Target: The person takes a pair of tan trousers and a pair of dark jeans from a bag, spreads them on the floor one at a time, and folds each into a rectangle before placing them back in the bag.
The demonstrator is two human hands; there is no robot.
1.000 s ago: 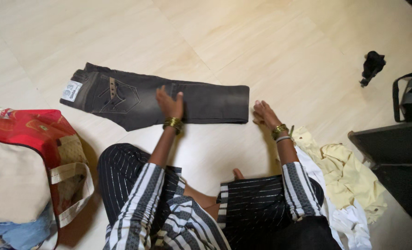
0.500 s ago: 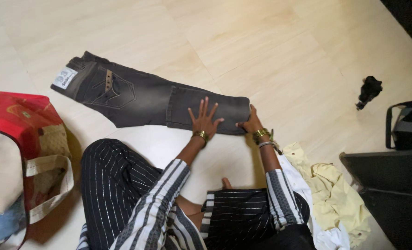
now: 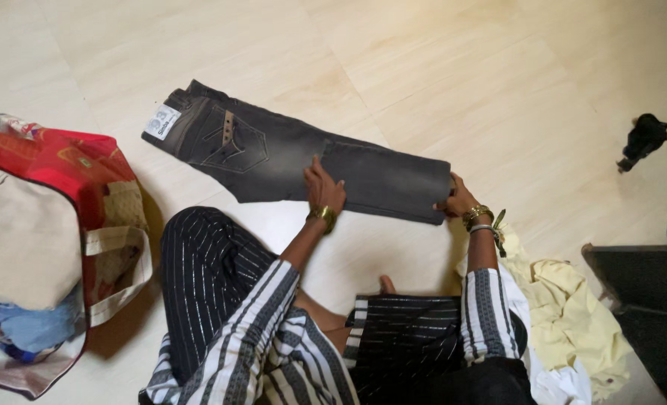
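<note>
a person sits on the pale tiled floor [image 3: 438, 82] in striped clothes, with a pair of dark grey jeans [image 3: 288, 154] laid flat in front of the knees. the jeans run slantwise from the waistband at the upper left, where a light patch label shows, down to the leg ends at the right. the left hand [image 3: 323, 187] lies on the middle of the jeans, fingers spread loosely and pressing the cloth near its lower edge, gripping nothing. the right hand [image 3: 457, 201] is at the leg end, fingers curled around the hem and pinching it. both wrists carry gold bangles. to the left of the person stands a red patterned bag [image 3: 63, 195] stuffed with cloth, a cream piece on top and blue below. beside the right hip lies a crumpled pale yellow garment [image 3: 573, 315], touching the person's side. a small black object [image 3: 643, 137] lies on the floor well apart at the right, and a dark piece of furniture [image 3: 641, 300] fills the lower right corner.
</note>
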